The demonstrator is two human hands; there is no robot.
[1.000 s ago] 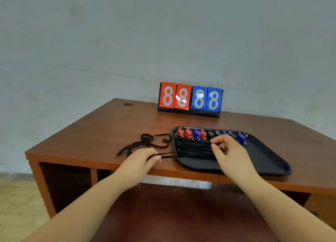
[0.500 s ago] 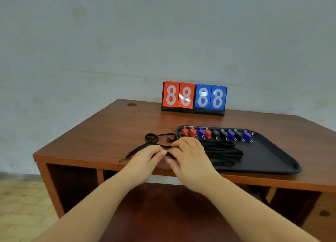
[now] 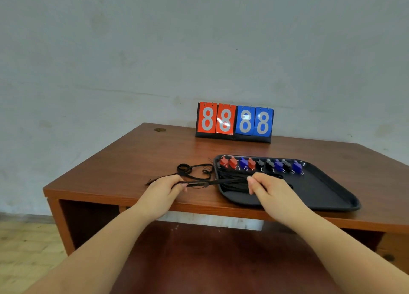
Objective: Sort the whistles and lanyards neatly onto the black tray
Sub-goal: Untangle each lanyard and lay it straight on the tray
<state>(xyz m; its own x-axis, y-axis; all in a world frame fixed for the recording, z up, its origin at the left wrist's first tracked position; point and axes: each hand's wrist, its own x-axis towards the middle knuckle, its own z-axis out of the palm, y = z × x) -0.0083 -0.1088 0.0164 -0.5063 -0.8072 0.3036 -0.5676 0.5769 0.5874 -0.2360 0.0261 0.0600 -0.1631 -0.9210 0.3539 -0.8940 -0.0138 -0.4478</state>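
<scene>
Lanyard [image 3: 204,184] now stretched taut between our hands — half a second ago they met; left hand [image 3: 164,186] and right hand [image 3: 263,186] each pinch an end above the tray [image 3: 332,192] edge, ready to fold.

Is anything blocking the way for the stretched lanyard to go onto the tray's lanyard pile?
Nothing visible does. The lanyard, held by left hand and right hand, already reaches over the tray rim to the lanyard pile.
</scene>
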